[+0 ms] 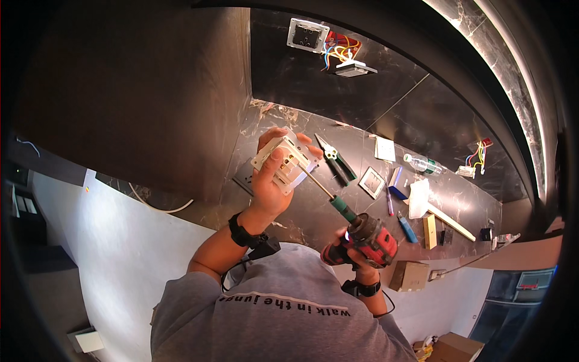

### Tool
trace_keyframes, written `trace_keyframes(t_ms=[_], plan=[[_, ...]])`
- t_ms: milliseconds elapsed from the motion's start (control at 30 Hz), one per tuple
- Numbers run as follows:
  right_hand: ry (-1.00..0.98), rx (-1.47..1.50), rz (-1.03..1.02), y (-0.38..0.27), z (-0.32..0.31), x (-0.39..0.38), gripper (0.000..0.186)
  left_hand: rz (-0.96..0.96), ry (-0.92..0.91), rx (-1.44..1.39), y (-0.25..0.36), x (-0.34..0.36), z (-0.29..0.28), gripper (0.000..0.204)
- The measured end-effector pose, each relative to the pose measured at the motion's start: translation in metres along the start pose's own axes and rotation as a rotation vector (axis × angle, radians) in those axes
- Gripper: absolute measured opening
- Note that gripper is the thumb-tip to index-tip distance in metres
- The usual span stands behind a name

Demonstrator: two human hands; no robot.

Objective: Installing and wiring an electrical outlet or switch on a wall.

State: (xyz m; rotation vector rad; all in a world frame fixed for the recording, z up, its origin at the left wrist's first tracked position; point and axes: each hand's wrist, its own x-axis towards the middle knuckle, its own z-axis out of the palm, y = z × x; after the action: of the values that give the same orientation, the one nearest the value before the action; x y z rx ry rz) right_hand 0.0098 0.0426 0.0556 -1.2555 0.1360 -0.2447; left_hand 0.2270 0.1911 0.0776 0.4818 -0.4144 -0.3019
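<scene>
My left hand [271, 175] is closed around a white wall socket [288, 158], its back with the terminals turned up toward me. In my right hand [360, 265] is a red and black cordless drill [374, 241], gripped by its handle. The drill's long screwdriver bit [316, 181] reaches up and left, its tip at the terminal side of the socket. Whether the tip sits in a screw is too small to tell. Just right of my left hand, green-handled pliers [338, 160] lie on the dark marble counter [289, 223]. Another socket plate [244, 179] shows partly beneath my left hand.
On the counter to the right lie a square white frame [372, 182], a plastic bottle [423, 163], a blue tool [408, 230], and a yellow block [429, 232]. Wires hang from red wall boxes [344, 43], one beside a mounted socket [307, 36]. A cardboard box [410, 276] stands below the counter edge.
</scene>
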Motion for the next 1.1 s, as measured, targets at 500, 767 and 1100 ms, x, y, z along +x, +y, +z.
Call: trace_keyframes(t_ms=[500, 767, 1100], plan=[[-0.403, -1.219, -0.121, 0.017, -0.039, 0.042, 0.069, -0.454, 0.164, -0.141, 0.017, 0.086, -0.069, 0.037], [-0.570, -1.580, -0.374, 0.059, -0.052, 0.056, 0.059, -0.471, 0.303, -0.097, -0.021, 0.141, -0.072, 0.054], [-0.646, -1.437, -0.210, 0.005, -0.053, 0.089, 0.061, -0.571, 0.203, -0.112, -0.051, 0.185, -0.093, 0.058]])
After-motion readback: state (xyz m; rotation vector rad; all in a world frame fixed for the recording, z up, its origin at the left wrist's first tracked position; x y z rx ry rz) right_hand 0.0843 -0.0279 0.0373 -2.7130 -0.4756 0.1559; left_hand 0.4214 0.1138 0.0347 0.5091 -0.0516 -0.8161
